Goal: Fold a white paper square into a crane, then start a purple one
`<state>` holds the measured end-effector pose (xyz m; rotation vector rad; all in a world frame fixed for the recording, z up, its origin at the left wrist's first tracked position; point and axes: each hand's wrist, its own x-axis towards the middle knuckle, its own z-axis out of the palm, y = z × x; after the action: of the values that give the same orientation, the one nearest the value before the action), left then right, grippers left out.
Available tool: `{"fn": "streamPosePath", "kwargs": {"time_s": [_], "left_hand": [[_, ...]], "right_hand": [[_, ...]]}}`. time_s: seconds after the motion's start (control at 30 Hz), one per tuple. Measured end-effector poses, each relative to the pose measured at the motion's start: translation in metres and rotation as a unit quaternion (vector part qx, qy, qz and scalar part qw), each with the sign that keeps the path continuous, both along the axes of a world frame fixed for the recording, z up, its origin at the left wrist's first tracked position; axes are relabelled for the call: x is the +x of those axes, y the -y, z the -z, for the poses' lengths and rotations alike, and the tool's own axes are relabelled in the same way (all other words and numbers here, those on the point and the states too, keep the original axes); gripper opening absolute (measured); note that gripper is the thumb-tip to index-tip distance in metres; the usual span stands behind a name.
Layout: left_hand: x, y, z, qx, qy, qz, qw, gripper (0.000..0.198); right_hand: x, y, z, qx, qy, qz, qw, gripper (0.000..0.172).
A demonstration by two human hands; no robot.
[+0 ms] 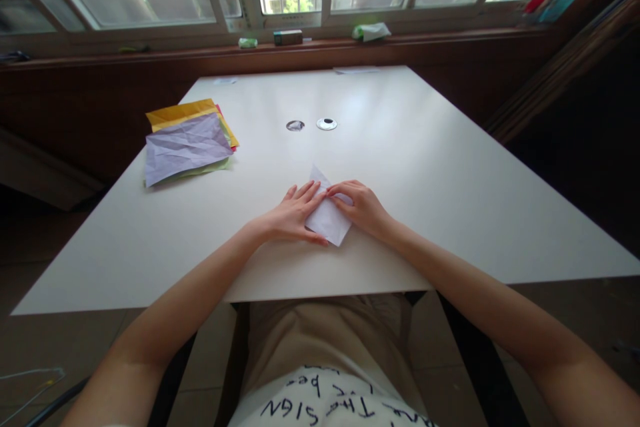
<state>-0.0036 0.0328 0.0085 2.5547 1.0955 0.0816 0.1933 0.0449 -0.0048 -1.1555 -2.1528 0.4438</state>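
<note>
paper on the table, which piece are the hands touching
The white sheet near the front edge: the left hand and right hand both touch it. The lavender sheet, yellow sheet and green sheet lie piled farther left, untouched.

Left hand [294,214] and right hand [369,207] touch white paper [332,221].

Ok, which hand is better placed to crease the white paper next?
Probably the right hand: it's curled over the white paper, while the left hand lies spread at its left edge, apparently bracing.
</note>
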Motion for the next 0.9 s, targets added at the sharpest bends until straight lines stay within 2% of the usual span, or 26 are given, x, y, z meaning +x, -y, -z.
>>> {"fn": "streamPosePath", "kwargs": {"time_s": [0.33, 0.43, 0.6, 0.73, 0.8, 0.9], "left_hand": [[0.003, -0.001, -0.005, -0.02, -0.016, -0.012, 1.0, 0.097], [0.003, -0.002, -0.002, -0.001, 0.0, -0.018, 1.0, 0.086], [0.003, -0.005, 0.002, 0.119, 0.069, -0.038, 0.99, 0.046], [0.002, -0.008, 0.004, 0.184, 0.142, -0.104, 0.967, 0.036], [0.002, -0.01, 0.005, 0.19, 0.167, -0.147, 0.956, 0.039], [0.002, -0.011, 0.008, 0.2, 0.187, -0.19, 0.943, 0.037]], "right_hand": [[0.001, 0.0, -0.003, -0.012, 0.007, 0.025, 1.0, 0.018], [0.001, 0.0, -0.003, -0.021, 0.007, 0.025, 0.999, 0.021], [0.002, 0.0, -0.006, -0.049, -0.024, 0.01, 0.998, 0.051], [0.003, 0.003, -0.01, -0.056, -0.039, -0.017, 0.998, 0.067], [0.003, 0.004, -0.012, -0.047, -0.03, -0.026, 0.998, 0.062], [0.002, 0.005, -0.011, -0.031, -0.009, -0.015, 0.999, 0.043]]}}
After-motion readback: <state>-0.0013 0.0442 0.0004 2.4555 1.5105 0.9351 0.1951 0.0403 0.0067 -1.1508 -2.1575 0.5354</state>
